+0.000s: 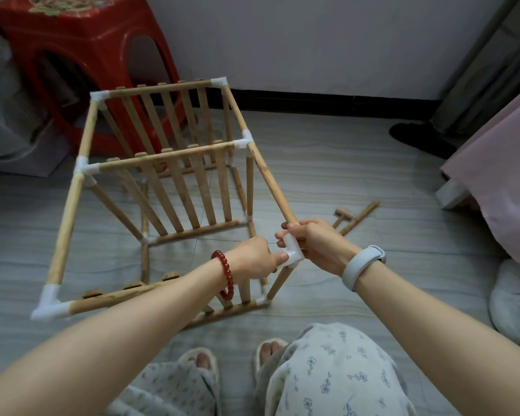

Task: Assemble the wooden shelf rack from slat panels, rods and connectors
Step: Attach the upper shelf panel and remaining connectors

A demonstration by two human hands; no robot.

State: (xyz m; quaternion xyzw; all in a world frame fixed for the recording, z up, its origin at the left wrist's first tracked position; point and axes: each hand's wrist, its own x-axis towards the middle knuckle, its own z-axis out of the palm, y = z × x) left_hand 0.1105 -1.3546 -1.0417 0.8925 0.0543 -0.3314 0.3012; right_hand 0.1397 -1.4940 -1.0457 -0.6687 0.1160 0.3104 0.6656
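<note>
Head view. The rack lies on its side on the grey floor, close in front of the person's knees: three slat panels joined by wooden rods and white plastic connectors, nearly complete by my reckoning.

Right hand is curled tight around the near-right corner connector, where the long top rod enters it. Left hand is wrapped around the end of the nearest slat panel, thumb pressed against the connector's side socket. Neither hand is slack. Whether the panel's end rail is fully seated in that socket cannot be told; the left hand covers the joint.

Handling, judged: thin dowels and an open frame, so light, but loosely braced and likely to rack or twist if lifted by one corner. Friction-fit joints may pull apart under a sideways tug. Best hold is at the connectors or right beside them, pushing along the rod axis. The slats look slender; avoid levering on them. Smooth plastic may slip in the fingers.

A small wooden mallet and a loose rod lie on the floor just right of the hands, touching or nearly so. A red plastic stool stands behind the rack.
</note>
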